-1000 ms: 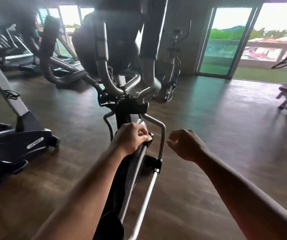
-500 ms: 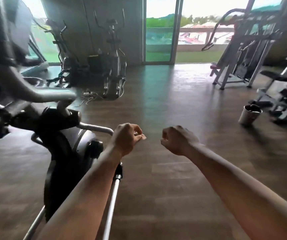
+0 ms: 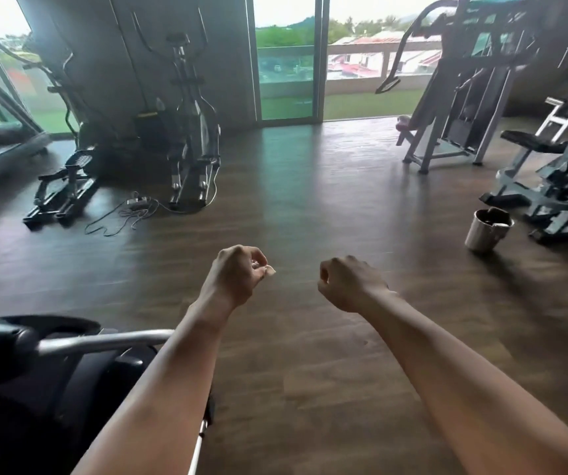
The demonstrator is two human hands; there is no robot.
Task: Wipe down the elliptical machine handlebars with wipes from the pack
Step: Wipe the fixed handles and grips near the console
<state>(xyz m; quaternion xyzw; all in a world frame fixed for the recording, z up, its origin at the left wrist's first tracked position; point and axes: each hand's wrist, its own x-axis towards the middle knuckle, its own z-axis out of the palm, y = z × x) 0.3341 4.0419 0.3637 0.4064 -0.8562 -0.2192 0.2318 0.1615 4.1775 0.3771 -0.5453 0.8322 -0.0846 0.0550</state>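
Wipe scrap (image 3: pixel 270 271) pokes from the pinching fingers of the left hand (image 3: pixel 238 274); right hand (image 3: pixel 347 282) fingers curl empty.

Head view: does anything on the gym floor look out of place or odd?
A loose cable lies tangled across the floor beside the far exercise machine, a trip hazard. Nothing looks spilled round the bin.

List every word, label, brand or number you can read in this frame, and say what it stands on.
No text can be read in this frame.
The yellow strip on the far elliptical: too blurred to tell whether it bears print.
The bin and the pale scrap pinched in the left hand: no print visible.
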